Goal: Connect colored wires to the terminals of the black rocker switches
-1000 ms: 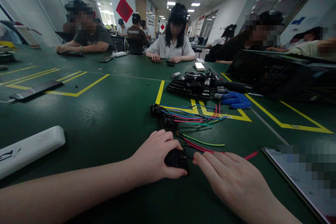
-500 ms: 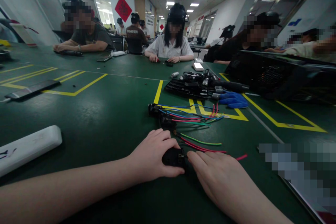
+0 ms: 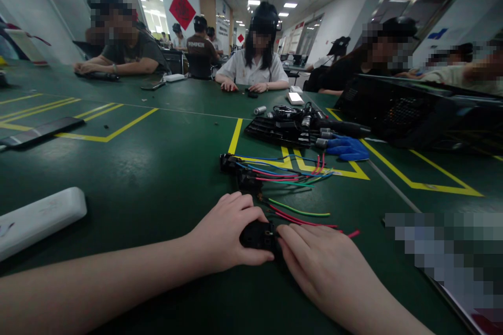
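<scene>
My left hand (image 3: 231, 227) is closed around a small black plastic connector piece (image 3: 257, 234), thumb below and fingers above. Its right end shows small slots with a bit of metal. At that end my right hand (image 3: 320, 256) has its fingers pressed together; whatever they pinch is hidden behind them. Just beyond the hands lie red wires (image 3: 302, 218) and a yellow-green wire (image 3: 298, 208). A red wire end (image 3: 353, 233) sticks out past my right hand. Farther off, black connectors (image 3: 248, 179) with blue, red and green wires rest on the table.
Behind the wires, a pile of black parts (image 3: 279, 131) lies by a blue glove-like item (image 3: 348, 147). A large black case (image 3: 416, 110) stands at right. A white bar-shaped object (image 3: 43, 220) and a phone (image 3: 43, 132) lie left on the green table (image 3: 129, 188). People sit around.
My right fingers have shifted slightly left, closer against the end of the black connector piece. The left hand keeps its grip. The whole view has shifted slightly.
</scene>
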Motion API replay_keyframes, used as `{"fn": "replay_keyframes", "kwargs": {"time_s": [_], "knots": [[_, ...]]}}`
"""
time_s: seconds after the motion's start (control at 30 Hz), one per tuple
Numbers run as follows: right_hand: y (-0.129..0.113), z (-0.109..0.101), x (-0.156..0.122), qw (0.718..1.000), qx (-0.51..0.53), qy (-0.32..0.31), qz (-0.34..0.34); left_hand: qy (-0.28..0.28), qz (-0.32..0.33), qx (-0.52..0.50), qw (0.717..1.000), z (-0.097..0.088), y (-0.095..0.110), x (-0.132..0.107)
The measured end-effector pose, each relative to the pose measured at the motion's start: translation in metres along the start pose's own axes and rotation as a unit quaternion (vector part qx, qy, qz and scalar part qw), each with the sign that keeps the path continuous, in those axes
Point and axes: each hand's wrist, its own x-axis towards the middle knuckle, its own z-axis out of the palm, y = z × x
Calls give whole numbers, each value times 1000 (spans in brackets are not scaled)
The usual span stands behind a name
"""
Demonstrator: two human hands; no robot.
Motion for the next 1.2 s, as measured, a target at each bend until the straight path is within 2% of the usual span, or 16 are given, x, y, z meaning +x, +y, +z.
{"fn": "replay_keyframes", "kwargs": {"time_s": [0.57,0.73,1.0,1.2], "knots": [[-4,3,2,995,-53,86,-12,-15,-1,32,999,-1,3,0],[-5,2,0,996,-51,77,-12,-16,-1,32,999,-2,5,1],[-5,-5,6,1000,-3,15,11,-7,6,27,1000,1,2,0],[-4,1,3,999,11,29,8,-11,4,15,1000,0,2,0]]}}
